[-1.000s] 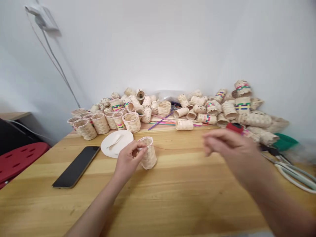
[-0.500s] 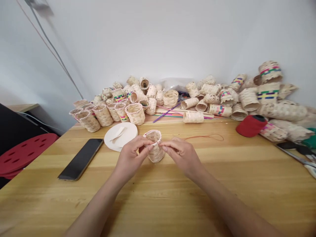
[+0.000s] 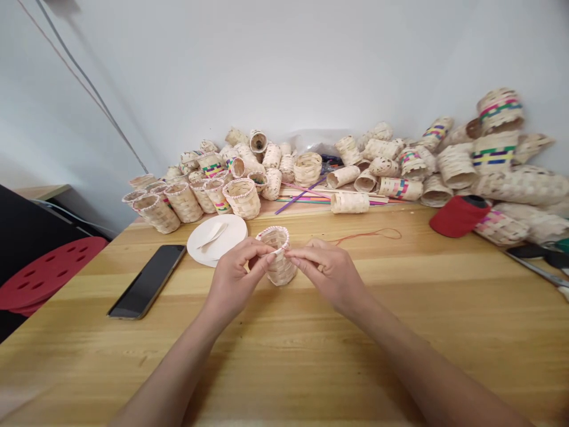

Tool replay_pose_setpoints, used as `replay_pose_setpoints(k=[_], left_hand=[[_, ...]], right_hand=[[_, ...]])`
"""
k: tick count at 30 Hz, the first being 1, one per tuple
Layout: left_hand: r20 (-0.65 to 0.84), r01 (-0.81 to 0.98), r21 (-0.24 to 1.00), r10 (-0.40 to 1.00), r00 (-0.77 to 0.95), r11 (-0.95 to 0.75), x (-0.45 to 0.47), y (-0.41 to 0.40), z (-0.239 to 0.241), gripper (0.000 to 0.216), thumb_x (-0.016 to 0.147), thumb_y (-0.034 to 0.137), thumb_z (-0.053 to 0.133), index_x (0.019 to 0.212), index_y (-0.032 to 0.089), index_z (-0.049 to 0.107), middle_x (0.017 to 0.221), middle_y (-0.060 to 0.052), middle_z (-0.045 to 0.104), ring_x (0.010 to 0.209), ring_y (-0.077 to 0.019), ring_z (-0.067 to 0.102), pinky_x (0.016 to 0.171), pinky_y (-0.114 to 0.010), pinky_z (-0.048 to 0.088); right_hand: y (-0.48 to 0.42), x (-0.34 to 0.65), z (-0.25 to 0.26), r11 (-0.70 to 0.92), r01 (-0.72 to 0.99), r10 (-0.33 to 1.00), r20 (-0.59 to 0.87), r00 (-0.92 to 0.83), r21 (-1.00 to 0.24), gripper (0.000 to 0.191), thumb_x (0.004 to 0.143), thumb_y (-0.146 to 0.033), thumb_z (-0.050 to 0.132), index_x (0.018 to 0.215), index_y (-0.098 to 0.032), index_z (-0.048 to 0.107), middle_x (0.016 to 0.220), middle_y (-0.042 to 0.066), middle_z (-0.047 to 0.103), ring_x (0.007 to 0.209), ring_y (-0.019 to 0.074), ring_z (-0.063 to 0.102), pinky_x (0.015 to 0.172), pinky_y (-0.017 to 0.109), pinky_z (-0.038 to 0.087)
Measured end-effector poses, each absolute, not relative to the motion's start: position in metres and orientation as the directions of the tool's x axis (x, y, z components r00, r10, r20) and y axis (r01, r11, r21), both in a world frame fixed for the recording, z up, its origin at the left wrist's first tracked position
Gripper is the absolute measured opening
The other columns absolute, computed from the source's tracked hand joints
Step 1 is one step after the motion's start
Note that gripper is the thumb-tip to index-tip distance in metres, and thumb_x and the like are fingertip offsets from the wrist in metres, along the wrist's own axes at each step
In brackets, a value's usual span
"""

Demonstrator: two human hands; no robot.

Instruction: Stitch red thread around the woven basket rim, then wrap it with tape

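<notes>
A small woven basket [image 3: 279,261] with a pink-stitched rim stands at the middle of the wooden table [image 3: 284,356]. My left hand [image 3: 233,279] grips its left side, fingers closed on the rim. My right hand [image 3: 326,270] pinches the rim from the right, thumb and forefinger pressed together at the near edge. A thin red thread [image 3: 368,235] lies in a loop on the table just beyond my right hand.
Several woven baskets [image 3: 355,172] are heaped along the wall, with a row of them at the left [image 3: 182,201]. A white disc [image 3: 217,239], a black phone [image 3: 148,281], a red thread spool [image 3: 459,214], coloured strips [image 3: 306,201] and scissors [image 3: 537,267] lie around. A red stool [image 3: 40,279] stands left.
My right hand came in from the right, where it was raised and blurred, and closed on the basket's rim. The view shifted downward and the basket sits a little higher in frame.
</notes>
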State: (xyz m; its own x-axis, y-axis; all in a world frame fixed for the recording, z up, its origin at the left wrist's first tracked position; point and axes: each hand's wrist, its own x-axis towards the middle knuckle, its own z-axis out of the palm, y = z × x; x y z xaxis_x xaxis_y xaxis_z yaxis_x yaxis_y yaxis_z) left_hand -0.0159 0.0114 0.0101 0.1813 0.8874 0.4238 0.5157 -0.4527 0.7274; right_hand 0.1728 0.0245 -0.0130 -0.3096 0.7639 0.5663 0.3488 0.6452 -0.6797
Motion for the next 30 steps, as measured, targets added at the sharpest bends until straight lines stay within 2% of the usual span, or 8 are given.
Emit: replay_pose_setpoints(k=[5,9,11,16,19,30], left_hand=[[0.439,0.517,0.719,0.880,0.181,-0.465,-0.015,0.011,0.011,0.015,0.085,0.025,0.056,0.082,0.017,0.068,0.078,-0.003,0.063,0.071,-0.0144,0.056,0.060,-0.024,0.041],[0.478,0.552,0.668,0.857,0.195,-0.499,-0.013,0.011,0.012,0.014,0.085,0.022,0.056,0.081,0.017,0.068,0.074,-0.002,0.062,0.062,-0.0113,0.053,0.054,-0.021,0.039],[0.523,0.601,0.592,0.824,0.220,-0.537,-0.011,0.009,0.010,0.014,0.086,0.021,0.055,0.082,0.017,0.067,0.075,-0.002,0.063,0.063,-0.0111,0.054,0.054,-0.021,0.041],[0.720,0.741,0.264,0.637,0.274,-0.618,-0.005,0.003,0.001,0.012,0.087,0.018,0.054,0.088,0.017,0.065,0.082,-0.006,0.065,0.078,-0.0167,0.060,0.070,-0.028,0.049],[0.757,0.768,0.170,0.581,0.299,-0.617,-0.003,0.001,-0.001,0.010,0.087,0.015,0.054,0.090,0.016,0.064,0.082,-0.007,0.065,0.079,-0.0171,0.060,0.070,-0.028,0.049],[0.747,0.721,0.129,0.545,0.381,-0.681,0.003,-0.001,-0.008,0.010,0.086,0.010,0.053,0.090,0.014,0.063,0.080,-0.006,0.062,0.072,-0.0152,0.056,0.064,-0.025,0.046]], right_hand=[[0.023,0.172,-0.012,0.652,0.393,0.758,0.572,-0.314,-0.649,0.019,0.087,-0.018,0.057,0.096,-0.024,0.072,0.076,0.003,0.064,0.070,0.0152,0.056,0.062,0.025,0.042],[0.020,0.171,-0.009,0.655,0.425,0.753,0.584,-0.303,-0.625,0.018,0.086,-0.015,0.056,0.094,-0.020,0.072,0.071,0.003,0.060,0.066,0.0143,0.054,0.059,0.025,0.038],[0.017,0.170,-0.008,0.640,0.432,0.765,0.575,-0.290,-0.635,0.018,0.085,-0.013,0.056,0.091,-0.019,0.072,0.068,0.001,0.057,0.064,0.0137,0.052,0.058,0.025,0.037],[0.010,0.165,-0.008,0.518,0.370,0.855,0.455,-0.248,-0.771,0.015,0.084,-0.013,0.054,0.079,-0.019,0.068,0.067,0.000,0.057,0.059,0.0120,0.050,0.055,0.023,0.036],[0.008,0.163,-0.009,0.467,0.320,0.883,0.411,-0.228,-0.825,0.015,0.084,-0.016,0.054,0.076,-0.019,0.065,0.069,0.000,0.059,0.060,0.0126,0.051,0.054,0.023,0.037],[0.010,0.163,-0.012,0.470,0.331,0.882,0.421,-0.210,-0.818,0.018,0.085,-0.020,0.053,0.067,-0.019,0.058,0.064,0.000,0.054,0.060,0.0137,0.050,0.055,0.024,0.036]])
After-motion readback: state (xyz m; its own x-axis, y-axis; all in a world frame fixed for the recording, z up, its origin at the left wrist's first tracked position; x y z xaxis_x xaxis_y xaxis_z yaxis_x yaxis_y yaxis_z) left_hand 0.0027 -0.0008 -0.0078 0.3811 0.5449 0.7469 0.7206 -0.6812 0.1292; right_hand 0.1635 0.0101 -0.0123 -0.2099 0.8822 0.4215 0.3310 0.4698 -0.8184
